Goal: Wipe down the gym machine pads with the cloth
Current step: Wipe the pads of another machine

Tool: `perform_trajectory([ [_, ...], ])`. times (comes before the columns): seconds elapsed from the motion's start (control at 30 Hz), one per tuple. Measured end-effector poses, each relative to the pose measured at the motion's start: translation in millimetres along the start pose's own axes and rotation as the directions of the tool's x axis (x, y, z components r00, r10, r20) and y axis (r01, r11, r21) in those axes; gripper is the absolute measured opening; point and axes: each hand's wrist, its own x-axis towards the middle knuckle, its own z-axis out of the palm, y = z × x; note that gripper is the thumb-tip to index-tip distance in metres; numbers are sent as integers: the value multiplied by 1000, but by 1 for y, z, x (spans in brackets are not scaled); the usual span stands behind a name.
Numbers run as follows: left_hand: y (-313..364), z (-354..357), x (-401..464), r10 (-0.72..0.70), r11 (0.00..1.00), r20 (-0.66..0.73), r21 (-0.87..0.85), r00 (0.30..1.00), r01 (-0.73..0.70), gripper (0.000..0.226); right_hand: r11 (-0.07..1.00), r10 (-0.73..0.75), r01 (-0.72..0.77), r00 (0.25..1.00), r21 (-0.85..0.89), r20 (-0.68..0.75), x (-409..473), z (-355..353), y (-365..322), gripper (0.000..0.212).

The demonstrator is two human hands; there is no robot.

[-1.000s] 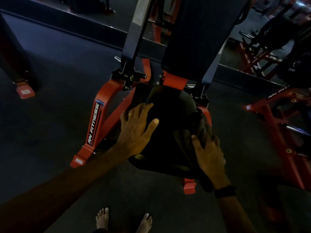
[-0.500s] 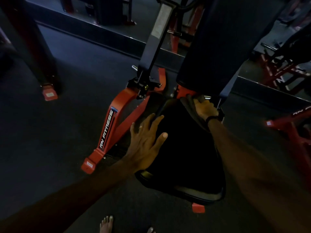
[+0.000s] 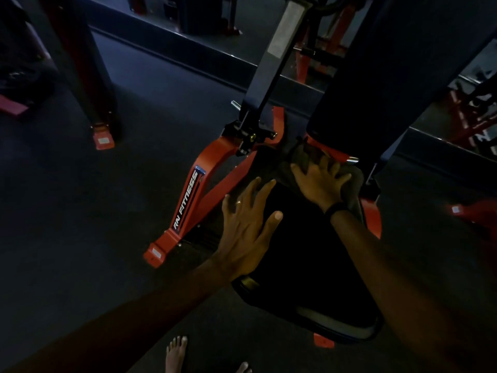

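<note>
- The seat pad (image 3: 304, 254) of the machine lay in front of the person, and its long axis ran from the near edge, close to the feet, away toward the upright back pad (image 3: 398, 76).
- The cloth (image 3: 352, 181) was at the far end of the seat pad, just below the lower edge of the back pad, and it lay bunched under the right hand (image 3: 321, 181).
- The right hand was therefore the one on the task's thing; almost the whole length of the seat pad lay on the near side of it, toward the person.
- In my judgement, the next stroke would have to go along this long axis, back toward the near edge, because no free seat surface appeared beyond the cloth.
- The fingers of the right hand were spread and nearly straight, and they pressed the cloth flat against the pad; they were not curled round it.
- The left hand (image 3: 247, 232) lay on the left edge of the seat pad, near its middle, with the fingers spread and straight. It touched the pad only and held nothing; it seemed to serve as a support.
- The two hands were near each other but apart.
- The picture was dark, so I cannot tell how the cloth was folded.
</note>
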Motion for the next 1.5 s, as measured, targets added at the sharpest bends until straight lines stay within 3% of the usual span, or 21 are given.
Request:
perform_trajectory([
  [0.17,5,-4,-2,-7,999,-64,49,998,10,60,1000,11,-12,999,19,44,31,-1,-27,61],
  [0.33,3,-4,-3,-13,1000,-117,21,993,16,63,992,-124,124,992,24,-9,-69,6,-23,54],
  [0.43,3,-2,-3,-30,999,-138,-16,990,28,68,985,-170,171,985,-14,36,-99,11,-21,53],
  [0.63,6,-3,-6,-76,997,-258,-52,963,65,72,983,-157,169,976,-72,151,18,6,-58,60],
  [0.77,10,-4,-7,-139,990,-330,-40,934,133,73,975,-159,189,961,-115,228,41,5,-82,58],
  [0.87,8,-9,-12,-143,990,-349,-60,926,130,70,945,-174,221,964,-242,201,7,4,-81,61],
  [1.0,15,-37,-9,-159,984,-398,-135,904,114,61,897,-415,433,894,-91,168,-86,0,-80,35],
  [1.17,34,-72,-2,-98,989,-449,-145,888,36,44,791,-605,601,796,-115,-1,-203,23,-64,69],
  [1.23,39,-70,5,-47,992,-439,-128,897,-10,41,764,-635,617,771,-190,-49,-229,29,-49,69],
  [1.37,36,-55,15,-22,998,-343,-70,939,-2,56,911,-409,411,911,22,-48,-188,14,-41,65],
  [1.5,27,-48,3,-6,1000,-282,-10,959,3,70,989,-140,138,989,44,55,-73,0,-33,71],
])
